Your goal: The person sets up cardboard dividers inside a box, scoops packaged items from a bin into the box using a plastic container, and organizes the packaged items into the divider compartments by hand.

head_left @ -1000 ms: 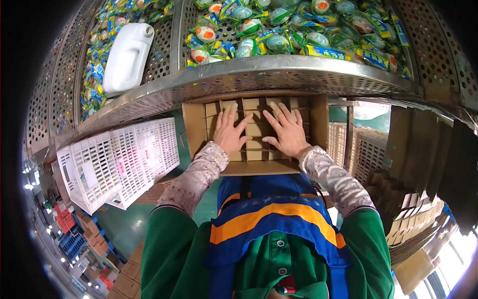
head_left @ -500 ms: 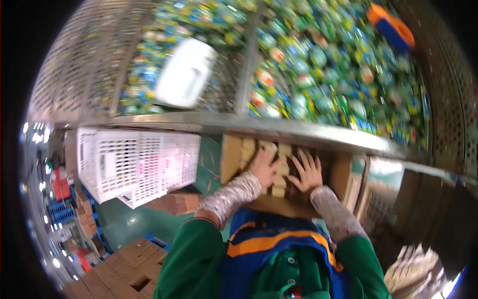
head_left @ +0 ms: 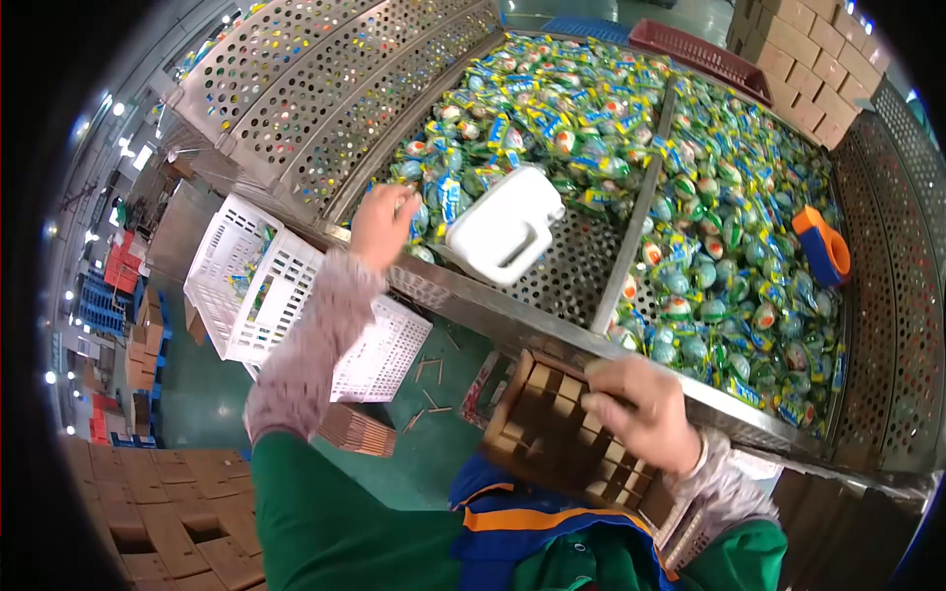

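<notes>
My left hand (head_left: 382, 225) is over the left rim of the metal bin (head_left: 552, 320), its fingers curled beside wrapped packets (head_left: 450, 197); whether it grips one is hard to make out. Right of it, a white plastic jug (head_left: 505, 227) lies on the packets and perforated metal. My right hand (head_left: 645, 409) hovers over the right part of a cardboard box (head_left: 505, 399) with dividers, fingers bent and thumb near the forefinger. Any small item between those fingers is too small to tell. Round packets (head_left: 705, 266) fill the right compartment.
White crates (head_left: 286, 286) stand below the bin's left side. An orange and blue object (head_left: 821, 246) rests at the right side of the bin. Stacked cartons (head_left: 158, 507) are at the lower left, more cartons (head_left: 803, 64) beyond the bin. Thin strips lie on the green floor (head_left: 448, 360).
My left hand has left the box and moved up to the bin's left packets. My right hand has lifted off the dividers, its fingers now curled. The view has swung left and up.
</notes>
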The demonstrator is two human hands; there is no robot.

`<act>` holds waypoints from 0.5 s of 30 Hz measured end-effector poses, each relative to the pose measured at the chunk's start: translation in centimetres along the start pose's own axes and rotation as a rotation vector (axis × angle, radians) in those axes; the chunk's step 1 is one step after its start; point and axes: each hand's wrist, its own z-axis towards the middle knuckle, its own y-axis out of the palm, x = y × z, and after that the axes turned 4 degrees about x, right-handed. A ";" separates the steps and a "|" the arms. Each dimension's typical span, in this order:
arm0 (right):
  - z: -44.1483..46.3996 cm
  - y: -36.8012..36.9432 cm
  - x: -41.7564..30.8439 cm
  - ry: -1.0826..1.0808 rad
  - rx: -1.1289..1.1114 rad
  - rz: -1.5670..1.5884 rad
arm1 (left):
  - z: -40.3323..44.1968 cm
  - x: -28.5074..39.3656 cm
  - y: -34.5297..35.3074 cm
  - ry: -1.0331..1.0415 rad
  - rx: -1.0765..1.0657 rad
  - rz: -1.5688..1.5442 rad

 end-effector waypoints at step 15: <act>20.7 10.6 16.3 1.133 0.010 0.776 | 8.8 -10.9 9.4 -0.444 -0.541 -0.235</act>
